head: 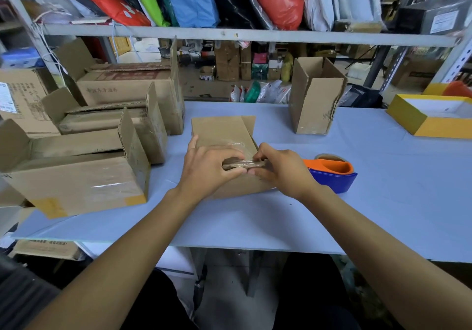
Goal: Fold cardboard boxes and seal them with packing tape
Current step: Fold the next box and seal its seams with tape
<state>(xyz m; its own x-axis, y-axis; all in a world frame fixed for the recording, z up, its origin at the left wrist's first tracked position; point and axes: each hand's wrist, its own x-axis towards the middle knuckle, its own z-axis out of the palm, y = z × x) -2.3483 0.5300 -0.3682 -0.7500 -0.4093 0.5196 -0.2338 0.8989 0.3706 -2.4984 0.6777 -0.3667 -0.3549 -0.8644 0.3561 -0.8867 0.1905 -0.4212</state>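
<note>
Centre of frame, on blue table [383, 214] | cardboard box [224, 133] taped, glossy | left hand [207, 171] and right hand [278, 168] pinch its near edge | tape dispenser [332, 174] just right | stacked boxes [76, 171] crowd left | bare tabletop lower right

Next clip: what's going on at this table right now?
A person is working on a small cardboard box in the middle of the light blue table. Both the left hand and the right hand pinch its near edge, where clear tape shows on the cardboard. The orange and blue tape dispenser lies on the table just right of the hands, not held. Several open boxes sit to the left, and another open box stands behind.
</note>
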